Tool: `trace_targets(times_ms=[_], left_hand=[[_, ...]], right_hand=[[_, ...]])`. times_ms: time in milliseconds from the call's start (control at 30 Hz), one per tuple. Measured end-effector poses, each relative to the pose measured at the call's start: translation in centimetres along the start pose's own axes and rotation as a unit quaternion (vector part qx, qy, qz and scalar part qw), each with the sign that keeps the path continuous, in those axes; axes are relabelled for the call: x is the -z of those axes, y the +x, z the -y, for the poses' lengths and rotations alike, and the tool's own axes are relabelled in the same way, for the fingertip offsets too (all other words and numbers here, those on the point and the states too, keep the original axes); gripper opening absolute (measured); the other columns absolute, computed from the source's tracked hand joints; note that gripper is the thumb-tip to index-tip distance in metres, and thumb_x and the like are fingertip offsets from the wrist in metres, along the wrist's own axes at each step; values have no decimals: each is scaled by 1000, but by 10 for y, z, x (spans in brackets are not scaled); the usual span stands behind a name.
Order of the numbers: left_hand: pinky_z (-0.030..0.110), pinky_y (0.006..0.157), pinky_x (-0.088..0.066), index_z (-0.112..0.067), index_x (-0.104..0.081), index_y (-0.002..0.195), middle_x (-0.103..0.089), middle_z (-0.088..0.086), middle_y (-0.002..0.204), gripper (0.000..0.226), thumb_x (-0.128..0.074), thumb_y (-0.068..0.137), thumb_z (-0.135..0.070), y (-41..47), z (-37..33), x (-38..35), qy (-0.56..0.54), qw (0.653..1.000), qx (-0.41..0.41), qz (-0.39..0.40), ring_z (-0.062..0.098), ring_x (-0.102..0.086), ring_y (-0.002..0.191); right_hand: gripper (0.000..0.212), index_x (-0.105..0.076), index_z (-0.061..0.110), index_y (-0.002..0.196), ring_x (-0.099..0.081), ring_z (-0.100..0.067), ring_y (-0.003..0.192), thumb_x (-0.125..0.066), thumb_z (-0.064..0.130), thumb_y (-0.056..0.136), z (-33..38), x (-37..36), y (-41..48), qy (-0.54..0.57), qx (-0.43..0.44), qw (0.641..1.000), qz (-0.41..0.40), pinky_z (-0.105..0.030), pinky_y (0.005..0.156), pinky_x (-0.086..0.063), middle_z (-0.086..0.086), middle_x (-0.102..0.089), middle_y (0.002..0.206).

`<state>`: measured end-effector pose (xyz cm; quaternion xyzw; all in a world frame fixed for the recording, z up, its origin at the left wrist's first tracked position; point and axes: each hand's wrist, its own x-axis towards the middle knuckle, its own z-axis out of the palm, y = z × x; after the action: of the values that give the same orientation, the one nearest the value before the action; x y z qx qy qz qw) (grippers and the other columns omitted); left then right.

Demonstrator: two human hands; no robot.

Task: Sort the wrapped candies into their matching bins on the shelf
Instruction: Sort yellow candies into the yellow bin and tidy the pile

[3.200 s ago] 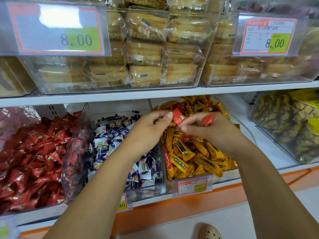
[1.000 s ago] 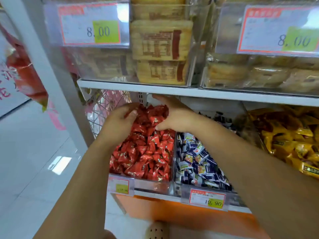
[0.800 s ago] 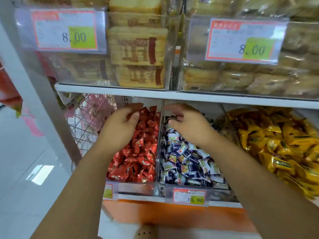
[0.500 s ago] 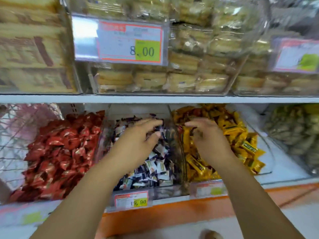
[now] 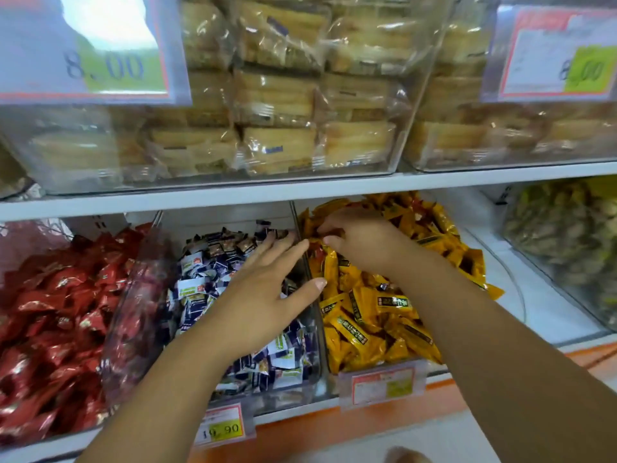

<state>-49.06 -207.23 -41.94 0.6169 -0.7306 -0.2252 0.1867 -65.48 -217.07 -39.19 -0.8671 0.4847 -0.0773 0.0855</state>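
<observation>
With right grip point(image 5: 364, 245) curled among yellow candies point(image 5: 374, 315), cannot tell if clamped; left grip point(image 5: 263, 292) splayed apart. Light, slippery, crinkly: pinch wrapper ends.

Bright, even shop light; white glare blanks the top-left clear plastic price holder point(image 5: 90, 48). The upper-right orange-framed price label point(image 5: 561, 51) is blurred, and the white shelf edge point(image 5: 233, 194) bows with wide-angle distortion.
</observation>
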Motion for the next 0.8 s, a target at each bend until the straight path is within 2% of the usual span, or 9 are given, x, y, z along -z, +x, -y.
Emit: trace_targets(times_ms=[100, 167, 300, 400, 500, 567, 667, 733, 800], left_hand=[[21, 109, 7, -51, -6, 146, 5, -30, 153, 73, -28, 80, -73, 2, 3, -1, -6, 1000, -5, 1, -11, 16, 136], [20, 108, 7, -53, -7, 145, 4, -30, 153, 73, -29, 79, -74, 2, 6, 0, -18, 1000, -9, 3, -13, 16, 134], [20, 108, 5, -57, -13, 142, 1, -30, 153, 69, -34, 78, -72, 2, 10, 4, -49, 999, -15, 0, -14, 13, 133], [21, 110, 3, -56, -13, 143, -1, -29, 154, 71, -34, 77, -73, 1, 11, 5, -59, 998, -18, -6, -10, 9, 138], [19, 111, -5, -46, -17, 147, -10, -24, 155, 75, -40, 80, -69, -1, 11, 2, -73, 997, -9, -30, -5, -4, 141], [12, 105, -24, -39, -30, 146, -33, -18, 148, 66, -47, 86, -60, -1, 8, 1, -117, 989, 9, -90, 0, -32, 133], [10, 79, -41, -35, -51, 132, -61, -20, 111, 45, -50, 90, -51, -1, 0, 3, -234, 957, 51, -160, -2, -55, 95], [27, 70, -53, -30, -60, 120, -69, -11, 89, 37, -52, 89, -50, -1, -5, 6, -370, 917, 84, -126, 5, -61, 76], [30, 61, -53, -25, -62, 117, -71, -1, 93, 34, -57, 89, -42, 0, -7, 7, -489, 862, 103, -81, 11, -64, 72]], right_hand=[[49, -58, 25, 125, -55, -20, 100, -61, 50, 82, 8, 1, 24, -106, -26, 986, 124, -29, 72, -46, 0, -58, 111], [44, -62, 26, 117, -56, -18, 88, -64, 47, 79, 14, -3, 31, -120, -41, 983, 136, -26, 64, -45, 2, -59, 101], [33, -65, 32, 113, -56, -16, 97, -65, 45, 83, 7, -9, 29, -69, -62, 993, 76, -27, 78, -44, 3, -62, 115], [42, -60, 32, 126, -53, -15, 116, -67, 39, 85, 3, 3, 14, 77, -90, 993, 21, -20, 84, -39, 4, -57, 131], [42, -61, 24, 126, -50, -4, 104, -70, 30, 85, 5, 12, 1, 186, -82, 978, -43, -6, 73, -33, 10, -59, 117], [38, -64, 26, 122, -49, 0, 97, -71, 28, 84, 10, 14, -7, 205, -67, 973, -78, 2, 64, -32, 16, -55, 104], [35, -65, 31, 117, -54, 7, 82, -73, 26, 83, 20, 8, -21, 222, -42, 970, -92, 7, 68, -35, 24, -57, 93], [36, -64, 31, 114, -61, 7, 82, -74, 17, 82, 29, -1, -28, 274, -8, 958, -81, -5, 75, -47, 22, -64, 92], [40, -62, 28, 111, -64, 5, 81, -71, 4, 81, 38, -11, -30, 317, 14, 945, -80, -13, 73, -51, 14, -70, 93]])
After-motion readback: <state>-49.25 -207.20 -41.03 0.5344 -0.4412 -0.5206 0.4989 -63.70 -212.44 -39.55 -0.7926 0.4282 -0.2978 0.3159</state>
